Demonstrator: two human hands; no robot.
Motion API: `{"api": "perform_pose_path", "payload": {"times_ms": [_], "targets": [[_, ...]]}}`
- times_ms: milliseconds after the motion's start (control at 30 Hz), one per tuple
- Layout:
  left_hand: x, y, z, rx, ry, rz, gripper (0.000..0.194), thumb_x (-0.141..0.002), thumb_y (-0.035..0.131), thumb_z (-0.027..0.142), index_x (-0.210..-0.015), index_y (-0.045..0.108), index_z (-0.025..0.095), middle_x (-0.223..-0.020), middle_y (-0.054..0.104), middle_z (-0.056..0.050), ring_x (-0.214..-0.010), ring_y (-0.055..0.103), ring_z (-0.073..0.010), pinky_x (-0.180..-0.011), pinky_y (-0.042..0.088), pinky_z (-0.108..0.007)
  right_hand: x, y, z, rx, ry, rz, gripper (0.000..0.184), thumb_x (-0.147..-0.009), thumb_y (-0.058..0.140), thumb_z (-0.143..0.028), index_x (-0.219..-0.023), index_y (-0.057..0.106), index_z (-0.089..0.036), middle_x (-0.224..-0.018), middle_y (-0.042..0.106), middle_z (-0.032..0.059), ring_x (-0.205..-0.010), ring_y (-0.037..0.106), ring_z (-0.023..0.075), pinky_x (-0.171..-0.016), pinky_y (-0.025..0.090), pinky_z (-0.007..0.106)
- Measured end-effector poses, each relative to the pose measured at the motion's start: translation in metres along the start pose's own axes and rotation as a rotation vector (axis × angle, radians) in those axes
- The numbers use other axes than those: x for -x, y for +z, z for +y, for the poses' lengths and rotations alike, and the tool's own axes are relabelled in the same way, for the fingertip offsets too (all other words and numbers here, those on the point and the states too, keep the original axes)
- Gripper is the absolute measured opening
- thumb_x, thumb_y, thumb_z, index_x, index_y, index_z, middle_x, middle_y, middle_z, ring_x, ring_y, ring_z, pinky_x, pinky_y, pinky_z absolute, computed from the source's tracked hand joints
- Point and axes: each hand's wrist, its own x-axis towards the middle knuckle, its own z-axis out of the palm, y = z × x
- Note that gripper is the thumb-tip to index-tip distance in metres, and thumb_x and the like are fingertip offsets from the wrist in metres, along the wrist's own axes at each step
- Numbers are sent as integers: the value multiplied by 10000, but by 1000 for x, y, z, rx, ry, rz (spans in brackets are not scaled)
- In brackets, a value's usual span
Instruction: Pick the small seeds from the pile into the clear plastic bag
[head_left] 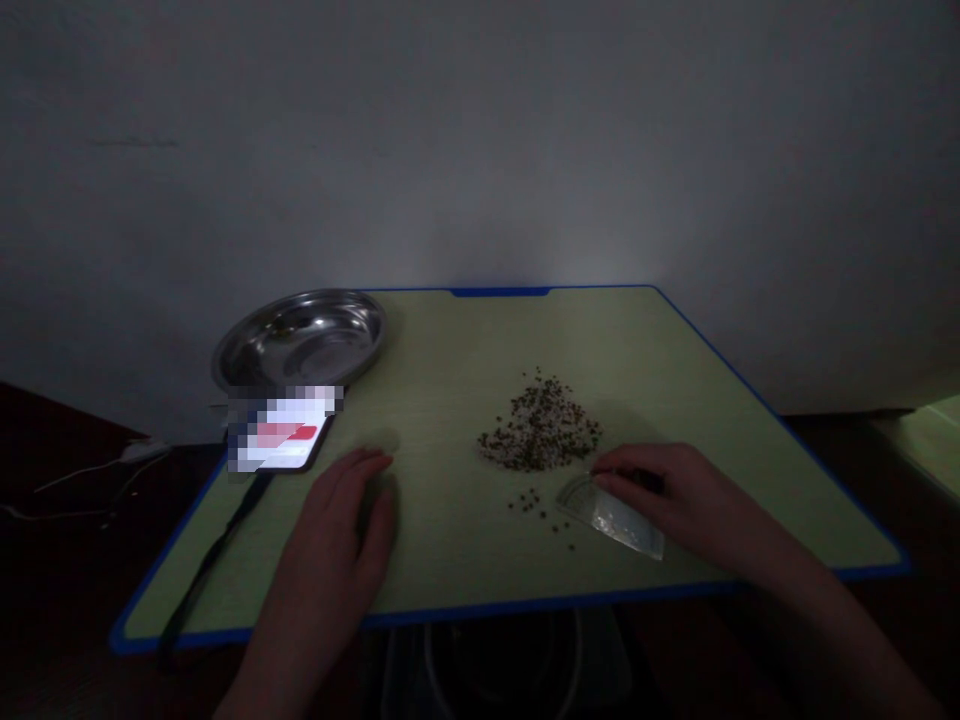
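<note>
A heap of mixed pale and dark grains [540, 430] lies on the yellow-green tabletop [450, 370]. Several dark grains are scattered apart from it, on the near side. Pinched between the thumb and fingers of my right hand [667, 490] is a clear plastic piece with a curved edge and scale marks, which looks like a protractor [619, 520]. It is tilted over the table just to the near right of the heap. My left hand [341, 520] rests on the table left of the heap, fingers loosely bent, thumb apart, holding nothing.
A shiny metal basin [330, 350] stands at the back left. In front of it lies a lit phone [289, 440], with a dark strap [214, 560] running over the table's blue edge. A wall rises behind. Below the near edge is a round container [502, 660], dimly seen.
</note>
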Motion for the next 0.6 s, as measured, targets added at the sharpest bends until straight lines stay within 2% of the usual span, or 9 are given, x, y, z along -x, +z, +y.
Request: {"api": "perform_pose_path", "payload": {"times_ms": [267,433,600], "targets": [[-1,-2,2,5,-15,-7,337,-927,426,400,-1148,576,195,-1233,634,-117,-1183,583,-285,-1015,480,-527,-1,9,-12,9,-30,5,224,-923,528,-323,-920,737,-242,-905,765,35,-782,688,196,-705,508,325],[0,-1,2,3,-2,-4,340,-934,421,402,-1154,578,196,-1224,637,-113,-1180,583,-284,-1011,483,-521,-2,10,-13,-15,-54,-49,213,-925,532,-309,-900,734,-245,-860,759,21,-749,681,180,-672,502,299],[1,-2,4,1,3,0,333,-936,423,376,-1161,576,184,-1229,631,-117,-1182,582,-273,-1020,477,-509,-2,15,-17,-4,-52,-36,216,-934,531,-324,-908,727,-239,-876,753,22,-781,680,187,-707,499,320]]}}
